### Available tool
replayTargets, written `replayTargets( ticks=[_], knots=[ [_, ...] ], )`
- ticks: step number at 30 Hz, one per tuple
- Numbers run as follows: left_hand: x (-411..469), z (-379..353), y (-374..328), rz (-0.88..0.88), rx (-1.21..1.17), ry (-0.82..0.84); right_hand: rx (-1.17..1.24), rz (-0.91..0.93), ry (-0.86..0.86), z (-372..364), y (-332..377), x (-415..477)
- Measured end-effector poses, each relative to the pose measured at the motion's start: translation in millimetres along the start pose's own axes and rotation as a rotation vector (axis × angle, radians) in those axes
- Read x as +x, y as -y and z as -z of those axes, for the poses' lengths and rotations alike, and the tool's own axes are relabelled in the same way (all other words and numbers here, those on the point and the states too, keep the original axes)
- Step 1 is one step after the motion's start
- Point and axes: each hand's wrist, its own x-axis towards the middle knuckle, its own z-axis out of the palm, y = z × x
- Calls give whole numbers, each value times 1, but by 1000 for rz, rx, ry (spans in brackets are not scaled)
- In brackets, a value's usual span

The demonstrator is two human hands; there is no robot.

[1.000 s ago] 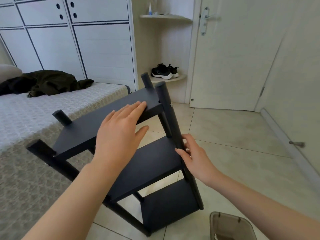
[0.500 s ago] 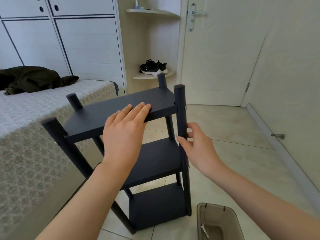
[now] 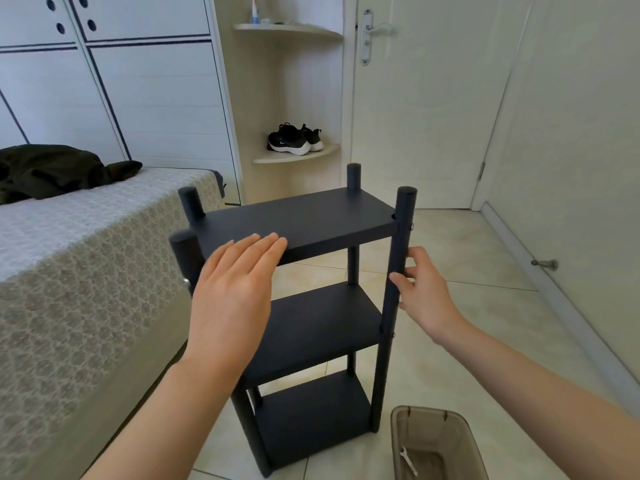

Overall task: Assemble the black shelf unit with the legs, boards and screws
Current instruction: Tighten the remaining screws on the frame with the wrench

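Note:
The black shelf unit stands upright on the tiled floor, three boards joined to round legs whose tops poke above the top board. My left hand lies flat, fingers straight, its fingertips over the near edge of the top board. My right hand holds the near right leg between the top and middle boards, thumb in front and fingers behind it. Small screw heads show on that leg beside each board.
A bed with a patterned cover stands close on the left, dark clothing on it. A brown plastic bin with a small wrench inside sits at the lower right. A closed door and corner shelves with shoes are behind.
The shelf unit swung from leaning toward the bed to standing upright on the floor. My left hand slid toward the near edge of the top board; my right stayed on the leg.

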Motion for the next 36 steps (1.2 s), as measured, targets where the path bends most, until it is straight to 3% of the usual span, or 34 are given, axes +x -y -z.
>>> replayTargets(
  ticks=[9, 14, 20, 24, 26, 31, 36],
  knots=[
    [-4, 1, -12, -136, -103, -63, 51, -69, -46, 11, -4, 16],
    [-19, 9, -7, -177, -149, -100, -45, -83, -146, 17, -2, 23],
    [-44, 23, 2, 182, -331, 26, -53, 8, -229, 17, 23, 16],
    [-52, 26, 10, 658, -455, 144, 226, -140, -56, 9, 46, 5],
    [-52, 23, 15, 802, -511, 224, 427, -262, 70, 3, 58, 0],
    [-49, 16, 13, 884, -647, 443, 753, -405, 286, -11, 76, -7],
    [-47, 11, 8, 906, -708, 450, 849, -437, 312, -13, 85, -4]
  ],
)
